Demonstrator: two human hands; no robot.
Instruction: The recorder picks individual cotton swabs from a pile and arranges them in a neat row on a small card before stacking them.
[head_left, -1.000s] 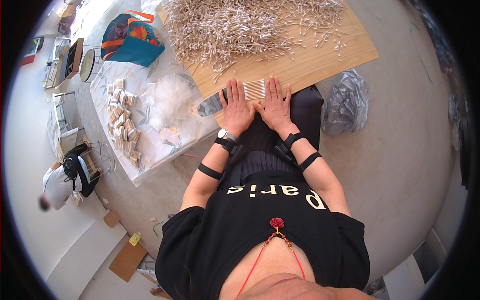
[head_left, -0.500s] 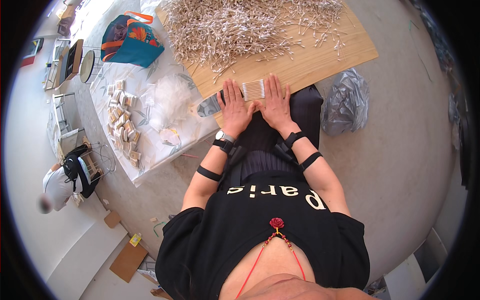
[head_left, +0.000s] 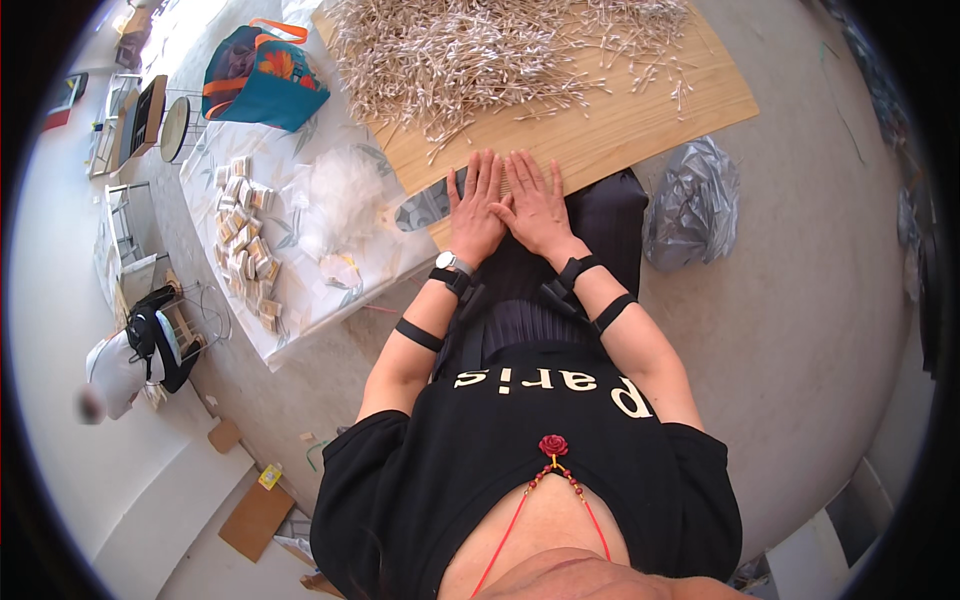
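Observation:
At the near edge of a wooden board point(head_left: 640, 135), my left hand point(head_left: 477, 212) and my right hand point(head_left: 537, 207) lie flat side by side. Their fingers stretch toward the far side, and the thumbs overlap between them. The row of cotton swabs seen there earlier is hidden under or between my hands. Beyond my fingertips, a big loose heap of cotton swabs point(head_left: 460, 65) covers the far part of the board, with scattered ones at its right side.
Left of the board, a cloth-covered table point(head_left: 285, 335) bears several small swab packs point(head_left: 240, 240), clear plastic bags point(head_left: 345, 195) and a teal tote bag point(head_left: 290, 95). A grey plastic bag point(head_left: 695, 205) sits on the floor at right. A person point(head_left: 120, 365) is at far left.
My hands have slid toward each other, closing the gap between them. The neat row of cotton swabs that lay in that gap is now out of sight.

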